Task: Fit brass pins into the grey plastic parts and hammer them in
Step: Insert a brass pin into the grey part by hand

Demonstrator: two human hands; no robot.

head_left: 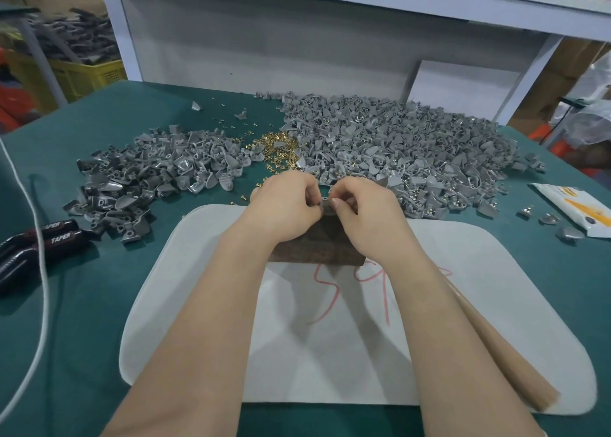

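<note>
The left hand (287,201) and right hand (362,206) pinched one part (325,202) between them, above the block (317,246); the pin was probably hidden.

The green table (99,321) bears a white mat (205,304), grey plastic parts (396,139) and brass pins (277,142).

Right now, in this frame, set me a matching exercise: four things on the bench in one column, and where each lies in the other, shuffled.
Things
1. loose brass pins
2. dark block
3. black TAPER handles
4. white-and-orange packet

Places
A. far right of the green table
B. between the left grey heap and the right grey heap
C. on the white pad
D. far left, beside a white cord

Pairs: 1-B, 2-C, 3-D, 4-A
</note>
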